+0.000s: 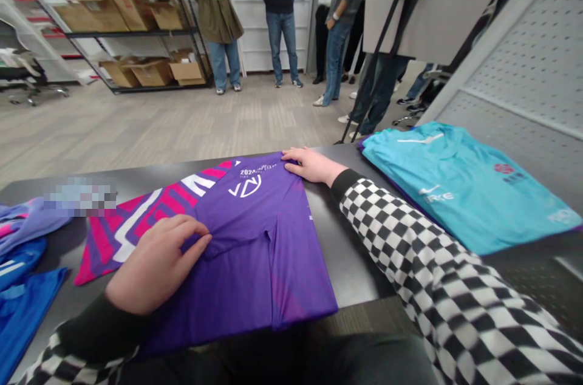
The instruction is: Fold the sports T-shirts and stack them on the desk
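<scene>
A purple jersey (246, 233) with a pink-and-white patterned part (141, 215) and white printing lies partly folded on the dark table (337, 239). My left hand (159, 257) is closed in a pinch on the cloth near the middle of the jersey, thumb and forefinger close together. At the jersey's far right corner, my right hand (312, 165) rests with its fingers stretched out over the edge of the cloth. The fabric between the hands has a crease running down towards the near edge.
A stack of folded shirts, light blue one (455, 184) on top, lies to the right. Blue and lilac garments (27, 282) lie at the left. Beyond the table are an easel board (437, 2), several standing people and a shelf (132, 33) with cardboard boxes.
</scene>
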`<act>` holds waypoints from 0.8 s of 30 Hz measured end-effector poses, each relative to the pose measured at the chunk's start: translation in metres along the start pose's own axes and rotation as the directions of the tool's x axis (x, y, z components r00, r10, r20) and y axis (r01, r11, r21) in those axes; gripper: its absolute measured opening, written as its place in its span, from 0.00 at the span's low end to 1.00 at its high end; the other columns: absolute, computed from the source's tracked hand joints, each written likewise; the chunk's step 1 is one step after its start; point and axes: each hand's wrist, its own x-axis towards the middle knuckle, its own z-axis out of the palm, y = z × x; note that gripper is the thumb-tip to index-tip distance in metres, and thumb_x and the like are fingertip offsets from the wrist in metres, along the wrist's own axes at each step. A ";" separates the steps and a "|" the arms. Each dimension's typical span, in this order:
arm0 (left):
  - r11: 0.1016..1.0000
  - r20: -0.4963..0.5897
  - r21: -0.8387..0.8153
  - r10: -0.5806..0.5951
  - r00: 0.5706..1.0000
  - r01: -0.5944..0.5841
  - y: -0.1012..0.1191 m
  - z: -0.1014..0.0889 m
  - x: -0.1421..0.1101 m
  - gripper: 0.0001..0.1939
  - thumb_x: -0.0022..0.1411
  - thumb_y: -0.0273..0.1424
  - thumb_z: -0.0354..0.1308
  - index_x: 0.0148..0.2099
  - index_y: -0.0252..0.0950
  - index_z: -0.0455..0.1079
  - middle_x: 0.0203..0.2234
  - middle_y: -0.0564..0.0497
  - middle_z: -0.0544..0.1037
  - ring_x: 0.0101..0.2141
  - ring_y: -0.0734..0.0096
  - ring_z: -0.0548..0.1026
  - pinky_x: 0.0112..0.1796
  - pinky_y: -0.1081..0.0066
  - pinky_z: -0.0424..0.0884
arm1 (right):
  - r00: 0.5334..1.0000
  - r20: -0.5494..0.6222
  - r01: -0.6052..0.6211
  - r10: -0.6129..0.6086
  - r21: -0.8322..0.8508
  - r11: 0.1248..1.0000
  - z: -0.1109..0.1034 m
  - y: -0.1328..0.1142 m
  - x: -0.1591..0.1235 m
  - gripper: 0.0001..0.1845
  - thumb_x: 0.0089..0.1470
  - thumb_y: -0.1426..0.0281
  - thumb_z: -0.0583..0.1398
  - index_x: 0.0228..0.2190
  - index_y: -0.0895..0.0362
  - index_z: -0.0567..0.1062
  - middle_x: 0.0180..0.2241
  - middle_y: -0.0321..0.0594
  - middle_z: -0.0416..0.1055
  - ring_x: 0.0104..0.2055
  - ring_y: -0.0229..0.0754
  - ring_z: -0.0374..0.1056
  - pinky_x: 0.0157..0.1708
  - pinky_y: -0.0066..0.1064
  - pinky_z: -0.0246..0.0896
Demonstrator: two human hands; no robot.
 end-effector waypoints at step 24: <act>0.912 -0.176 0.333 -0.191 0.966 0.241 -0.040 -0.004 0.076 0.20 0.71 0.37 0.50 0.54 0.34 0.79 0.49 0.35 0.84 0.50 0.42 0.82 0.54 0.49 0.77 | 1.000 -0.015 0.005 -0.007 -0.094 0.996 0.000 0.000 0.001 0.24 0.77 0.61 0.56 0.67 0.55 0.76 0.71 0.50 0.72 0.73 0.55 0.67 0.76 0.58 0.55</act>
